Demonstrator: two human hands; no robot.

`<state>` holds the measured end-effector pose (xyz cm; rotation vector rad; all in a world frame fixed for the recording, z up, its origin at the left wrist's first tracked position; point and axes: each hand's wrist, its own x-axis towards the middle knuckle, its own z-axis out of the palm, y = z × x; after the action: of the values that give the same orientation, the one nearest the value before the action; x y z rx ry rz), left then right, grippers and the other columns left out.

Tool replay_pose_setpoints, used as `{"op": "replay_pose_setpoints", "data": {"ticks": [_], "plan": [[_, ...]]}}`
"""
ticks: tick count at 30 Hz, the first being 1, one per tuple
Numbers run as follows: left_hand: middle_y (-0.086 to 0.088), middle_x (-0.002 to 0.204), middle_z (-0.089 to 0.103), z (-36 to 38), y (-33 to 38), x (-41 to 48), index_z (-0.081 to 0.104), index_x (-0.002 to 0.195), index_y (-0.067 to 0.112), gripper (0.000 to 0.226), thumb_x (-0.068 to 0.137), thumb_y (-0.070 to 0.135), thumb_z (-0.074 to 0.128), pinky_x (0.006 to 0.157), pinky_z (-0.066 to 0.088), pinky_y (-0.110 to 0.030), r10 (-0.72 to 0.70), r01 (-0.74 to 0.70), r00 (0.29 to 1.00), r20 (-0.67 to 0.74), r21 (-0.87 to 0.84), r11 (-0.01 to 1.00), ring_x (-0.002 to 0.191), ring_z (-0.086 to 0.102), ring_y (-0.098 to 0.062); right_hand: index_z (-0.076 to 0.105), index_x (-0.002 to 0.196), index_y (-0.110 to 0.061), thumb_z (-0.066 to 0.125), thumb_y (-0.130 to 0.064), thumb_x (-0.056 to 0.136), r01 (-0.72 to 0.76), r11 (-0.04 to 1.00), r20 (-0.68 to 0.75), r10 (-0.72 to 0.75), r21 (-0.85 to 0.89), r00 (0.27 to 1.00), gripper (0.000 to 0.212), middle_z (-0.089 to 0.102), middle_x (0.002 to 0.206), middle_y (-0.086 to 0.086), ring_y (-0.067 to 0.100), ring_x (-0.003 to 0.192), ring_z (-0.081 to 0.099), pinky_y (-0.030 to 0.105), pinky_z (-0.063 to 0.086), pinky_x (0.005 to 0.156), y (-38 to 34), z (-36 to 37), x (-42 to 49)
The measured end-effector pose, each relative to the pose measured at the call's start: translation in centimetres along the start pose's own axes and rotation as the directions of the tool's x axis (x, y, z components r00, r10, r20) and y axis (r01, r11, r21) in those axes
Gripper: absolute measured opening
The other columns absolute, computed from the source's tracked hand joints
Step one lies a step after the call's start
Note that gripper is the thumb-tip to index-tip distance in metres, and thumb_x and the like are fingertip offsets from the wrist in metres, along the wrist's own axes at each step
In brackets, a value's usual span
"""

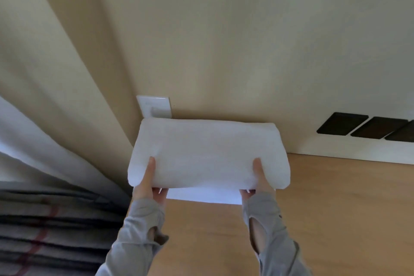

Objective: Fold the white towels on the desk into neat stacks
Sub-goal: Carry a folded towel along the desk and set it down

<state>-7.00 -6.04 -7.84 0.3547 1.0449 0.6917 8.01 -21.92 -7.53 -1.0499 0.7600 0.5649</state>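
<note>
Both hands grip one item. Left hand (148, 182) holds the near left corner of the folded white towel (208, 152), thumb laid flat on top and fingers curled beneath the edge. Right hand (258, 180) holds the near right corner in the same manner, thumb above and fingers below. Both arms wear grey sleeves (143, 228) with thumb openings at the wrist. The towel is folded into a thick oblong with rounded side folds, its long axis running left to right. It sits at the back left of the wooden desk (336, 208), with its far edge close to the wall (224, 40). Whether the far edge rests on the desk cannot be determined. A flat white layer (203, 196) lies on the desk directly under the near edge of the towel, between the two hands; whether it is a separate towel or part of the same one cannot be determined. A white wall plate (154, 106) is fixed to the wall just behind the towel's far left corner. A cream curtain (44, 107) hangs at left. Plaid fabric (44, 231) in grey with red lines lies at lower left, beside the desk. Three dark rectangular panels (342, 123) lie on a white ledge (358, 150) at right, well apart from the towel.
</note>
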Motion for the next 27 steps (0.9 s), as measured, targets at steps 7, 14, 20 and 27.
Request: {"op": "replay_pose_setpoints", "data": {"ticks": [7, 14, 20, 27], "plan": [[-0.009, 0.105, 0.069, 0.4, 7.3, 3.0, 0.064, 0.105, 0.018, 0.062, 0.056, 0.055, 0.071, 0.085, 0.051, -0.047, -0.172, 0.089, 0.979, 0.108, 0.535, 0.84, 0.099, 0.063, -0.03, 0.047, 0.13, -0.008, 0.076, -0.059, 0.046, 0.114, 0.887, 0.117, -0.069, -0.447, 0.991, 0.102, 0.056, 0.124, 0.01, 0.031, 0.114, 0.054, 0.046, 0.044, 0.102, -6.2, -2.8, 0.8], [-0.016, 0.121, 0.059, 5.5, 9.0, 5.7, 0.047, 0.13, 0.011, 0.071, 0.078, 0.057, 0.06, 0.085, 0.044, -0.04, -0.029, -0.105, 0.991, 0.128, 0.906, 0.41, 0.092, 0.057, -0.032, 0.052, 0.106, -0.007, 0.06, -0.076, 0.056, 0.068, 0.42, 0.101, 0.058, -0.905, 0.993, 0.086, 0.062, 0.096, 0.012, 0.029, 0.09, 0.06, 0.043, 0.05, 0.086, -10.5, 1.6, 2.5], [-0.017, 0.123, 0.056, 6.1, 9.2, 5.3, 0.049, 0.127, 0.008, 0.056, 0.086, 0.045, 0.058, 0.081, 0.035, -0.034, 0.27, -0.396, 0.906, 0.326, 0.877, 0.273, 0.096, 0.051, -0.03, 0.044, 0.134, -0.01, 0.055, -0.06, 0.082, 0.283, 0.416, 0.227, -0.18, -0.864, 0.957, 0.073, 0.054, 0.126, 0.012, 0.033, 0.109, 0.053, 0.043, 0.04, 0.098, -9.5, 2.3, 3.0], [-0.018, 0.127, 0.055, 6.3, 9.4, 7.2, 0.048, 0.129, 0.01, 0.056, 0.087, 0.046, 0.056, 0.084, 0.035, -0.034, 0.264, -0.4, 0.903, 0.34, 0.889, 0.223, 0.11, 0.052, -0.037, 0.047, 0.128, -0.012, 0.051, -0.053, 0.087, 0.421, 0.415, 0.294, -0.336, -0.807, 0.895, 0.058, 0.056, 0.121, 0.012, 0.032, 0.105, 0.054, 0.043, 0.042, 0.097, -8.1, 2.5, 3.2]]}}
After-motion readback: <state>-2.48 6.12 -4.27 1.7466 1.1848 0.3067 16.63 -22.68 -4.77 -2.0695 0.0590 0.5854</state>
